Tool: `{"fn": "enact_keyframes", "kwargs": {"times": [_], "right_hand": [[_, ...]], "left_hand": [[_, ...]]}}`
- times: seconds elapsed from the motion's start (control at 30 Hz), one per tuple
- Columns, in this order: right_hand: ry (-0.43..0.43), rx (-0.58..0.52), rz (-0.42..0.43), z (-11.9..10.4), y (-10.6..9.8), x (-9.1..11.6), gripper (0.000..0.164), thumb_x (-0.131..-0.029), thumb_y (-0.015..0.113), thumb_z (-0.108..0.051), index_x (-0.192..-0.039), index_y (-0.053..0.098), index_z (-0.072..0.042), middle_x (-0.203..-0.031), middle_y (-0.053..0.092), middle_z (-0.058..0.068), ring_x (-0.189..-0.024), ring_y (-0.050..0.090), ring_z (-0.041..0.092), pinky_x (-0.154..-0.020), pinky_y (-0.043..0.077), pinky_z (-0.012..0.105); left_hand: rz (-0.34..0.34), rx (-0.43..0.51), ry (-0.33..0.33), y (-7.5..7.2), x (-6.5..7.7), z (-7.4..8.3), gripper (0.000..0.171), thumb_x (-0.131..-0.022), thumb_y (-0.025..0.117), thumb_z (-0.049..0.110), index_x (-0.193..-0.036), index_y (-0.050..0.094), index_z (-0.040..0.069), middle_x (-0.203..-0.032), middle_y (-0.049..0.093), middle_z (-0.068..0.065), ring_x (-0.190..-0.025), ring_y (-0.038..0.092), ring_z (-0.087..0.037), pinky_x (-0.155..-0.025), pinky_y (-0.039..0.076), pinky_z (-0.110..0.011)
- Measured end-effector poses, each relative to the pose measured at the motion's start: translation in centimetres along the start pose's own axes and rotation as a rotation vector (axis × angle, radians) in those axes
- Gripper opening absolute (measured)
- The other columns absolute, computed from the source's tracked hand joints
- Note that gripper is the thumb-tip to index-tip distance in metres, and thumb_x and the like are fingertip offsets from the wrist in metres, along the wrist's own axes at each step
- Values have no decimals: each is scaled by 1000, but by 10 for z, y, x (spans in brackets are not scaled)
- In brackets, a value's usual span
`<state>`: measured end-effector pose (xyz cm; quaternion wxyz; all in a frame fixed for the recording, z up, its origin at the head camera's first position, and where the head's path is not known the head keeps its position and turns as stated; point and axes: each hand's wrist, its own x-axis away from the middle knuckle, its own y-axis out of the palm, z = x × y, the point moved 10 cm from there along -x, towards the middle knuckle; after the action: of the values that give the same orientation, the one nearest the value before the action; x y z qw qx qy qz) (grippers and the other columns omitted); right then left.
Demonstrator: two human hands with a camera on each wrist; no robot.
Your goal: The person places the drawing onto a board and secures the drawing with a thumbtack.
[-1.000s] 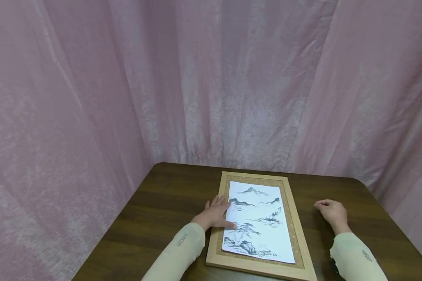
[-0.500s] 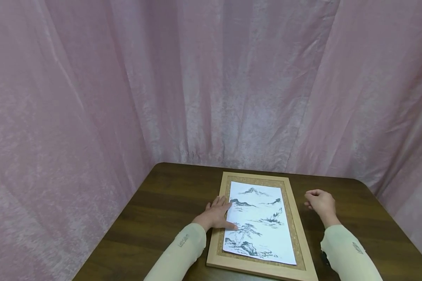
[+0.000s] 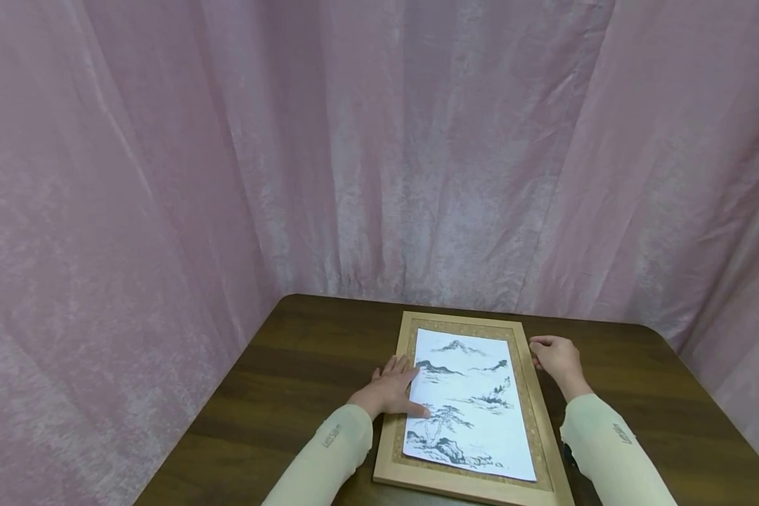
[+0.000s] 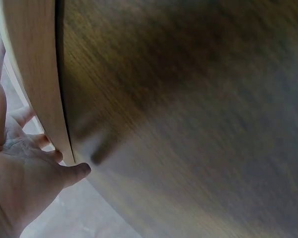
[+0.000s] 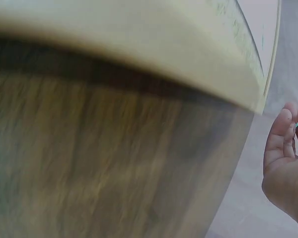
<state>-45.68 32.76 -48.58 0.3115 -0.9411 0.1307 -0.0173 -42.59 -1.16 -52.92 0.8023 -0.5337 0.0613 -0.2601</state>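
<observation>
A white sheet of paper [image 3: 500, 429] with ink mountains and trees lies on a cork board [image 3: 468, 329] in a pale wooden frame [image 3: 443, 480]. My left hand [image 3: 392, 390] rests with spread fingers over the frame's left side, its thumb and fingertips on the paper's left edge. Beside the upper right side of the frame is my right hand [image 3: 559, 362], fingers curled and thumb against them. In the right wrist view, a tiny teal-green thing [image 5: 297, 125] shows between those fingers; most of it is hidden.
A dark brown wooden table [image 3: 291, 365] with rounded far corners carries the framed board. Pink velvet curtains [image 3: 379, 154] hang close behind the table and along its sides.
My right hand has moved left, from well off the board to right beside the frame's right rail, its fingers still curled. The left hand keeps its place on the paper and frame.
</observation>
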Motion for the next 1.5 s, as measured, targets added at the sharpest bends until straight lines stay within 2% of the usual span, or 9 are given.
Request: {"fn": "enact_keyframes", "kwargs": {"times": [0.2,0.33,0.57,0.73,0.87,1.07,1.27,1.37,1.5], "right_hand": [[-29,55,-38,-15,20,-6,37,-101,52,-17,-127,62,7,-98,69,19,-73,67,23,-62,53,33],[-70,86,-48,-28,32,-10,34,-100,56,-16,-122,64,7,-100,69,19,-76,67,26,-61,51,32],[-85,120,-70,-44,56,-19,29,-99,59,-16,-117,70,3,-110,69,19,-79,64,20,-67,52,31],[-68,88,-114,-50,76,-23,29,-99,58,-14,-120,68,4,-107,69,18,-78,63,20,-66,51,31],[-88,49,-137,-55,90,-26,29,-99,58,-11,-120,67,6,-105,69,18,-72,63,19,-61,49,28],[-92,15,-148,-57,105,-28,29,-98,60,-11,-120,67,6,-92,69,14,-66,60,16,-59,48,28],[-102,36,-157,-59,114,-27,22,-98,63,-14,-112,72,0,-76,67,6,-63,57,15,-64,45,33],[-106,52,-146,-59,115,-27,18,-97,65,-15,-107,74,-2,-77,67,5,-67,57,16,-67,45,33],[-102,60,-139,-53,119,-28,16,-95,67,-15,-103,76,-3,-93,71,8,-82,61,20,-73,48,36]], "left_hand": [[-2,-10,1,0,0,0,101,-80,70,67,-158,29,19,-166,8,-10,-151,1,-32,-115,11,-62],[-1,-1,-3,-1,1,1,100,-80,72,65,-158,30,19,-166,9,-10,-151,1,-32,-116,11,-62],[1,7,-1,1,0,0,101,-79,71,66,-158,29,19,-166,8,-9,-152,0,-31,-116,10,-62],[-1,-5,1,3,-2,-1,102,-79,70,69,-158,29,20,-166,8,-9,-152,0,-30,-115,10,-62],[-5,-12,0,2,0,-1,102,-79,69,70,-158,29,19,-166,8,-9,-152,0,-31,-115,10,-62],[1,3,11,1,4,3,102,-80,70,68,-158,29,18,-166,8,-10,-151,1,-32,-115,11,-63],[4,-4,11,3,5,6,102,-79,70,68,-158,29,19,-166,8,-10,-152,1,-31,-115,12,-63],[7,-8,3,5,4,6,102,-78,70,69,-158,30,20,-166,9,-9,-152,1,-30,-115,12,-62],[7,0,-7,8,6,6,102,-78,71,68,-158,30,21,-166,8,-8,-152,0,-29,-116,12,-61]]}}
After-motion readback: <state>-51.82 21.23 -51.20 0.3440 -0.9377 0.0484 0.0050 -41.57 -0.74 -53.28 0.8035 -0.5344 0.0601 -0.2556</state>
